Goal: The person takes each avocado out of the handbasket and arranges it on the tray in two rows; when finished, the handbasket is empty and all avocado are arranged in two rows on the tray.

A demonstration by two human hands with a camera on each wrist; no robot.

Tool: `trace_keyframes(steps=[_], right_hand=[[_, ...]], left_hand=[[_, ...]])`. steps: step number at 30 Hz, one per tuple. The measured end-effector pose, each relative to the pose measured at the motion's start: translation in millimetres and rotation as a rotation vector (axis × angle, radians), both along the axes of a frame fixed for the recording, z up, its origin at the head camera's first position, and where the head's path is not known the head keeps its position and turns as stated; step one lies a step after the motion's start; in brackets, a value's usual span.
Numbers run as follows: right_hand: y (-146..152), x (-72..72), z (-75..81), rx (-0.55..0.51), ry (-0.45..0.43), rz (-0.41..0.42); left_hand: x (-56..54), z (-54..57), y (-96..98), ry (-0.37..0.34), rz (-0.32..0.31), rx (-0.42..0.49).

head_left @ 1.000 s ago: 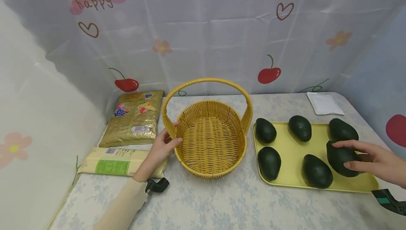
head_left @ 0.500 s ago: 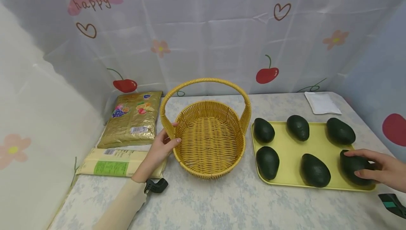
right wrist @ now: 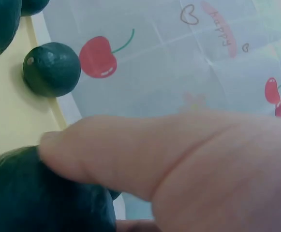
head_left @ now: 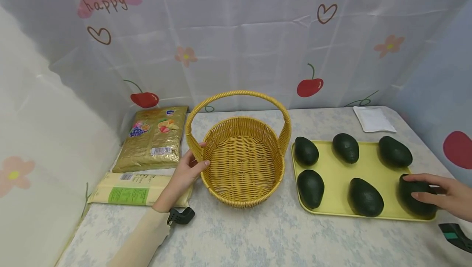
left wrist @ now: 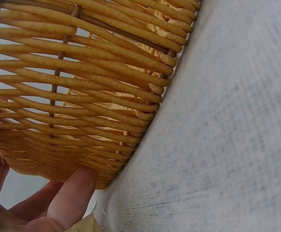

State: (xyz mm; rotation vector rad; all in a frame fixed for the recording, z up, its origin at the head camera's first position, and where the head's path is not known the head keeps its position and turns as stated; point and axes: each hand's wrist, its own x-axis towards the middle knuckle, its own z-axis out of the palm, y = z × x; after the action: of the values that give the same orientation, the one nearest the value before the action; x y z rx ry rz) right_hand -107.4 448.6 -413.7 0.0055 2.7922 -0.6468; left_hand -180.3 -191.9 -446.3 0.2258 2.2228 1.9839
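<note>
A yellow woven basket (head_left: 243, 203) with a tall arched handle stands mid-table. My left hand (head_left: 186, 173) grips its left side at the foot of the handle, thumb over the rim. In the left wrist view, fingertips (left wrist: 72, 198) press against the wicker wall (left wrist: 72, 101). At the right, my right hand (head_left: 448, 195) holds a dark green avocado (head_left: 416, 197) at the near right corner of the yellow tray (head_left: 330, 177). The right wrist view has the thumb (right wrist: 92, 152) lying on that avocado (right wrist: 43, 198); the other fingers are mostly hidden there.
Several more avocados (head_left: 366, 197) lie spaced out on the tray. Behind it is a white square packet (head_left: 374, 119). Left of the basket lie a gold bag with fruit pictures (head_left: 151, 138) and a pale yellow-green pack (head_left: 129, 189). A printed curtain (head_left: 236, 46) closes off the back.
My right hand has moved the avocado rightward and lower, to the tray's near right corner; over the last half second it hardly moves. The left hand and basket stay put.
</note>
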Motion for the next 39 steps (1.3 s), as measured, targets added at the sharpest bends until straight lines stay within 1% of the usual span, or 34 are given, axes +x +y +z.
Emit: trace_keyframes(steps=[3,4,9,12,17,19,23,26,33,39], right_hand=[[6.6,-1.2,-3.0,0.008,0.045,-0.001],[8.8,-1.4,-4.0,0.005,0.046,-0.005],[16.7,-0.9,-7.7,-0.015,0.007,-0.016],[19.6,0.9,-8.8,-0.036,0.002,-0.025],[23.7,2.2,-12.4,-0.073,0.102,-0.009],[23.7,1.8,-13.1,-0.069,0.12,0.003],[20.6,0.8,-11.7,-0.043,0.082,0.013],[17.9,0.7,-11.1,-0.034,0.07,0.017],[13.3,0.3,-7.1,-0.026,0.076,0.018],[10.2,0.3,-4.1,-0.003,0.101,0.036]], left_hand=[[0.0,-0.4,-0.1,0.001,-0.002,0.003],[0.0,-0.4,-0.1,0.0,-0.002,0.006],[0.2,-0.6,-0.2,0.006,0.002,0.001],[0.3,-0.6,-0.4,0.011,0.003,-0.009],[0.2,-0.5,-0.1,0.015,0.007,-0.012],[0.2,-0.3,0.3,0.014,0.009,-0.011],[0.3,-0.5,0.3,0.012,0.012,-0.011],[0.2,-0.8,0.3,0.012,0.014,-0.019],[0.0,-0.6,0.3,0.012,0.019,-0.042],[-0.2,-0.8,0.8,0.014,0.026,-0.052]])
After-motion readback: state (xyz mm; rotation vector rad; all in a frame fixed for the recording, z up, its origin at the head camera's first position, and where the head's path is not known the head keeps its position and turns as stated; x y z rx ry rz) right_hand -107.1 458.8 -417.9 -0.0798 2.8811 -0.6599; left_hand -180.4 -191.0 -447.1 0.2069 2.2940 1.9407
